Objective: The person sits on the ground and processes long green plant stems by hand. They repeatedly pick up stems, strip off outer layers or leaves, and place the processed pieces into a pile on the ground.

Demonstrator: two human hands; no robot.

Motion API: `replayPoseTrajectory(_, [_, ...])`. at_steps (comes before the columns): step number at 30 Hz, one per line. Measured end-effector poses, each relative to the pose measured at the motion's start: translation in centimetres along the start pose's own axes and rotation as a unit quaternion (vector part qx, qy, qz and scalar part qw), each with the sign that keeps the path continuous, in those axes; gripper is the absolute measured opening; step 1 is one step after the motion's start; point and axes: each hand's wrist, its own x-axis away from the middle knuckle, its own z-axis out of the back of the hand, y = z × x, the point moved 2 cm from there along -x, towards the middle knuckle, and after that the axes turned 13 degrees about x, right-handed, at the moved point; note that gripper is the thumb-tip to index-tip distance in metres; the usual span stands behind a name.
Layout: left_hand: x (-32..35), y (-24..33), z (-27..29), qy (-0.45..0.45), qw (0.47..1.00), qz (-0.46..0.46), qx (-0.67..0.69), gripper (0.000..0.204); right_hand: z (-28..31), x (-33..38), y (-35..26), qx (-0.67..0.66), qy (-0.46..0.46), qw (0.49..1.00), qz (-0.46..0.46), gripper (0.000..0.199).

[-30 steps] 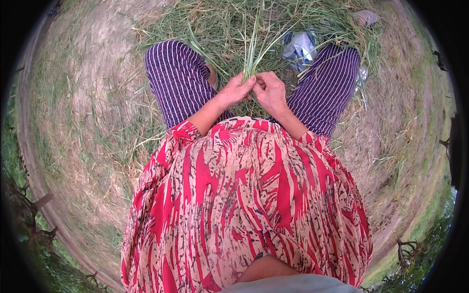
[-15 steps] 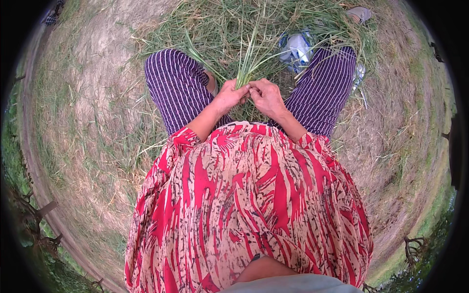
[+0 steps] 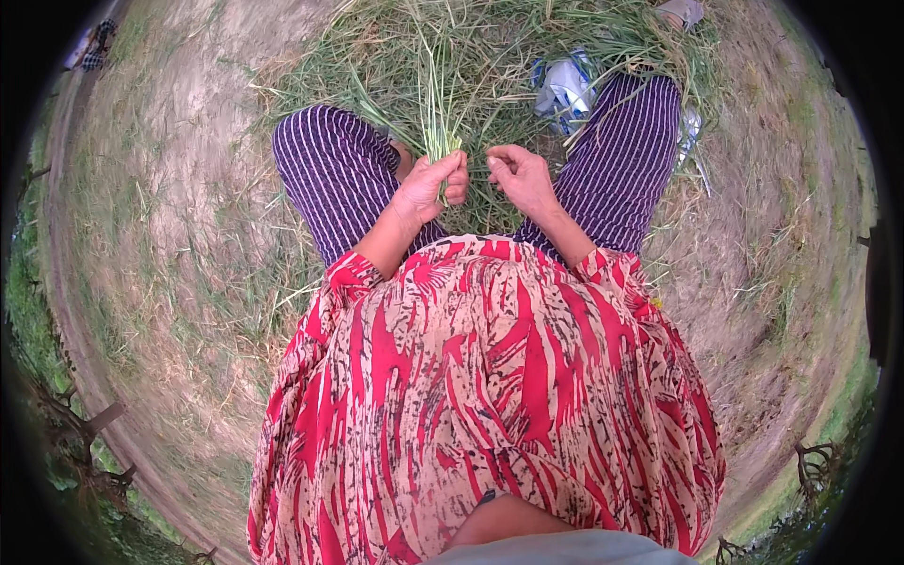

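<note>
My left hand (image 3: 432, 185) is closed around a small bundle of grass stalks (image 3: 437, 118). The green stalks rise from the fist and point away from me, their pale ends bunched at the thumb. A short bit of stalk shows below the fingers. My right hand (image 3: 522, 179) hovers a little to the right, apart from the bundle. Its fingers are curled in toward the thumb; anything between them is too small to make out. Both hands are between my bent knees, over the pile of cut grass (image 3: 499, 94).
A crumpled white and blue plastic bag (image 3: 568, 91) lies on the grass beside my right knee (image 3: 626, 141). Another bit of plastic (image 3: 689, 132) shows past that leg. Dry ground with scattered straw (image 3: 188, 217) spreads to the left. A shoe (image 3: 680, 13) is at the top right.
My hands have come apart. The left one has moved slightly left with the grass bundle, which now stands more upright; the right one has drawn off to the right.
</note>
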Motion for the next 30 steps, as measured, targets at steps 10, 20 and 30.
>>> replayPoseTrajectory(10, [0.8, 0.0, -0.5, -0.05, 0.997, 0.056, 0.021, 0.016, -0.3, -0.3, 0.0, -0.143, -0.058, 0.987, -0.031, 0.023])
replayPoseTrajectory(20, [1.4, -0.2, -1.1, -0.148, 0.981, 0.119, -0.034, 0.02, -0.6, -2.5, -0.6, -0.44, -0.12, 0.879, -0.14, 0.019])
replayPoseTrajectory(30, [0.8, 0.4, -0.5, -0.073, 0.992, 0.045, 0.095, 0.012, -1.7, -0.8, 1.1, -0.452, -0.059, 0.882, -0.123, 0.009])
